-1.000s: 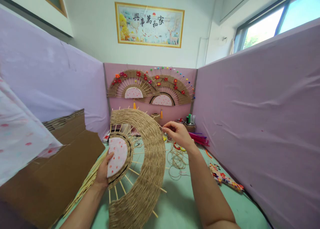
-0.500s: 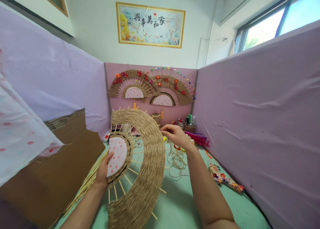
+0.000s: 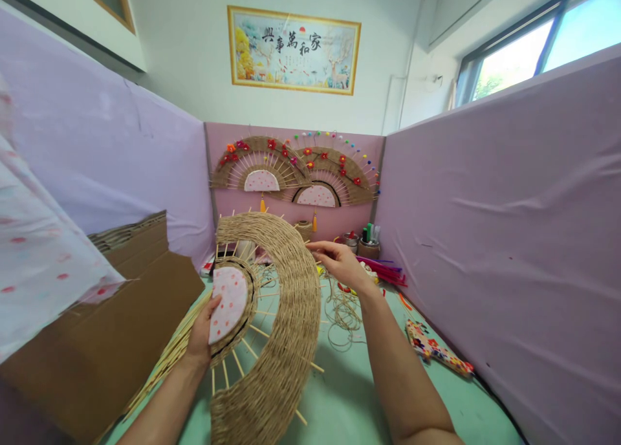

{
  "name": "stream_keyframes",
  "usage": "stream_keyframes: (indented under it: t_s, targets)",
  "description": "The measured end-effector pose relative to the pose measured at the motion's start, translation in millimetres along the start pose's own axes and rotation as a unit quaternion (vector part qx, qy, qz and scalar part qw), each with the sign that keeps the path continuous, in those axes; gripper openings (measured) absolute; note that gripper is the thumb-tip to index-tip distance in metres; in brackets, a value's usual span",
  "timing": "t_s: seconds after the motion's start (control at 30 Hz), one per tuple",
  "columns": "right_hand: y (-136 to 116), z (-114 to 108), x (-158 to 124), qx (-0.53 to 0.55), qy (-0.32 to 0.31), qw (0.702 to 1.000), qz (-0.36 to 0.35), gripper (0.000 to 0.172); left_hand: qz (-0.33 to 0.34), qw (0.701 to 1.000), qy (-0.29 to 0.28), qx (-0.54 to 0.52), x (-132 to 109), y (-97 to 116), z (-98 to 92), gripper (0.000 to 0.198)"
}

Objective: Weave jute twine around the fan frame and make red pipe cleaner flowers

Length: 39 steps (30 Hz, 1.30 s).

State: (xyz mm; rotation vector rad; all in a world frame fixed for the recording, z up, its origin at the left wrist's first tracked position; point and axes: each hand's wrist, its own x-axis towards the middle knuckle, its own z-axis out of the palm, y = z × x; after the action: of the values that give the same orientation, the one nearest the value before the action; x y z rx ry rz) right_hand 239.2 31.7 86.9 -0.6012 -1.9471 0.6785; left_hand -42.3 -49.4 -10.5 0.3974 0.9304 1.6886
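Observation:
A half-round woven fan [image 3: 291,303] of jute cord on wooden sticks stands on edge over the green table. My left hand [image 3: 200,334] grips it at its pink spotted hub [image 3: 227,303], thumb on the front. My right hand [image 3: 339,264] is at the fan's outer rim, fingers pinched together on a thin strand of cord that I can barely make out. Loose jute cord [image 3: 343,312] lies coiled on the table just below that hand.
Two finished fans [image 3: 291,170] with red flowers hang on the back partition. Cups of pens [image 3: 369,241] and a cord spool [image 3: 303,228] stand below them. Cardboard sheets [image 3: 111,315] and loose sticks [image 3: 165,361] lie left. A patterned tool [image 3: 436,351] lies right. Purple partitions close in both sides.
My right hand has shifted a little up and left along the fan's rim. The left hand and the fan have barely moved.

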Motion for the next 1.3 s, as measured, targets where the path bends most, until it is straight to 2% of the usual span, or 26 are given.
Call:
stream_keyframes:
  t_s: [0.13, 0.33, 0.63, 0.83, 1.07, 1.3]
  targets:
    - [3.7, 0.5, 0.5, 0.009, -0.005, 1.0, -0.004, 0.029, -0.006, 1.0, -0.005, -0.013, -1.8, 0.7, 2.0, 0.053]
    - [5.6, -0.7, -0.1, -0.032, 0.007, 0.999, 0.012, 0.029, 0.026, 1.0, -0.005, -0.014, 1.6, 3.3, -2.7, 0.051]
    - [-10.6, -3.9, -7.2, -0.098, -0.026, 0.995, -0.024, 0.024, 0.033, 0.999, 0.023, -0.032, 0.5, 2.6, 0.0, 0.051]
    - [-17.1, -3.1, -9.6, -0.137, -0.018, 0.99, -0.033, 0.022, 0.051, 0.998, 0.046, -0.013, -3.9, 1.7, 5.4, 0.047]
    - [-20.0, 3.4, -10.1, -0.206, -0.016, 0.977, -0.05, 0.021, 0.048, 0.998, 0.027, -0.007, -5.0, 0.6, 5.5, 0.044]
    - [-28.9, 0.6, -15.7, -0.274, 0.002, 0.96, -0.047, 0.014, 0.058, 0.998, 0.027, -0.023, -3.5, 0.9, 3.6, 0.043]
